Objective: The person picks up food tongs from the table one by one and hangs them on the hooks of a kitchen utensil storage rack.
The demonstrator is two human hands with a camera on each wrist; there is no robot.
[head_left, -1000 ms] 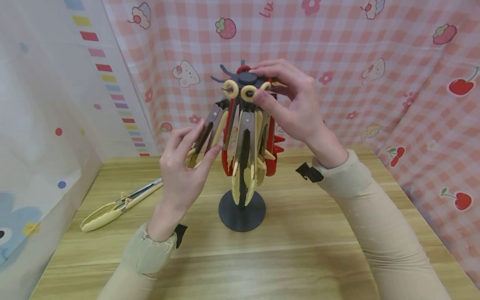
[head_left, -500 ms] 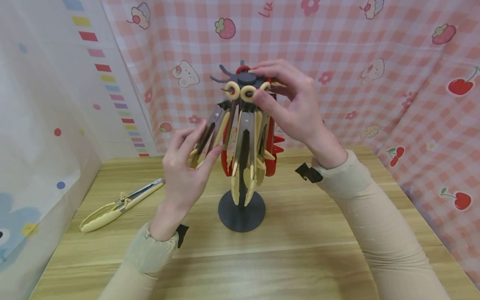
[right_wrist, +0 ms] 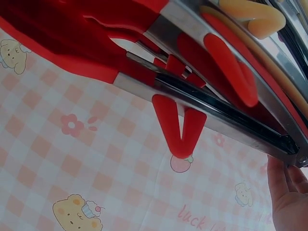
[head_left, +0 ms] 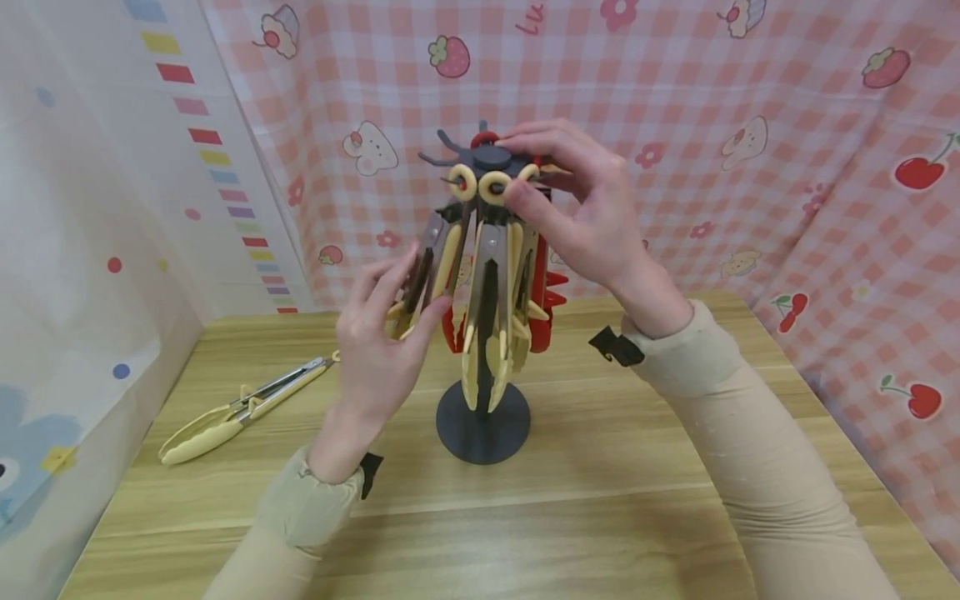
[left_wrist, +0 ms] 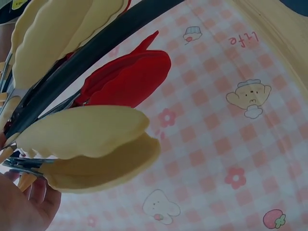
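A dark rotating-style utensil stand (head_left: 492,157) rises from a round base, with yellow and red tongs hung by ring ends from its hooks. With thumb and fingers my left hand (head_left: 381,346) holds the left-hand yellow tongs (head_left: 435,242), which hang tilted, their ring around a hook. In the left wrist view their scalloped yellow heads (left_wrist: 96,168) spread apart. My right hand (head_left: 588,200) grips the top of the stand, thumb near the rings. Another pair of yellow tongs (head_left: 491,250) hangs in front. Red tongs (right_wrist: 180,120) fill the right wrist view.
Another pair of yellow-headed tongs (head_left: 247,412) lies on the wooden table (head_left: 585,517), left of the left hand. A pink checked curtain (head_left: 645,92) hangs close behind the stand, and a white one (head_left: 90,250) on the left. Bare hooks project from the stand's back left.
My left hand has moved slightly right, bringing the held tongs closer to the stand's post. The right hand keeps its place on the stand's top.
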